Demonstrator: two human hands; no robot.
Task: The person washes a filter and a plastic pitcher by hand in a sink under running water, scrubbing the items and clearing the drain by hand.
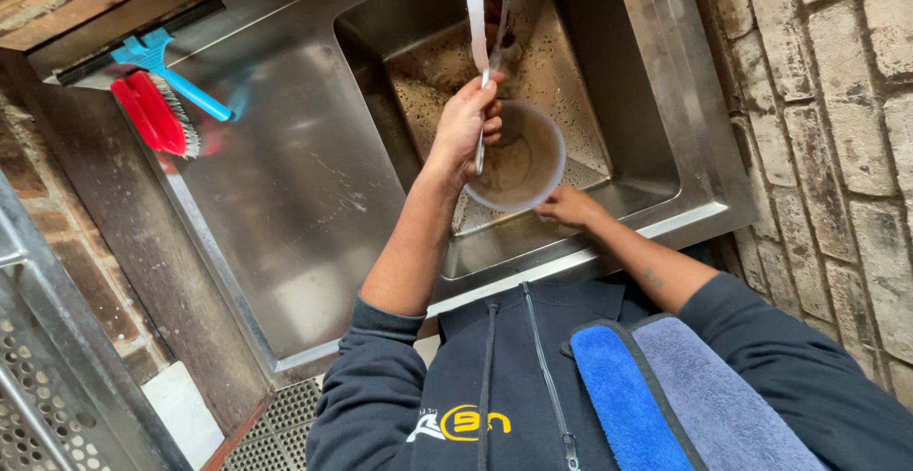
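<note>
My right hand grips the near rim of a clear plastic cup with brownish liquid in it, held over the steel sink basin. My left hand is closed on the handle of a thin metal utensil that dips into the cup. A white strip hangs down from above, just past the left hand. The basin floor is speckled with brown residue.
A steel drainboard lies left of the basin, with a red brush and a blue-handled tool at its far end. Brick wall stands on the right. Blue and grey cloths hang over my shoulder. Perforated metal grating is below.
</note>
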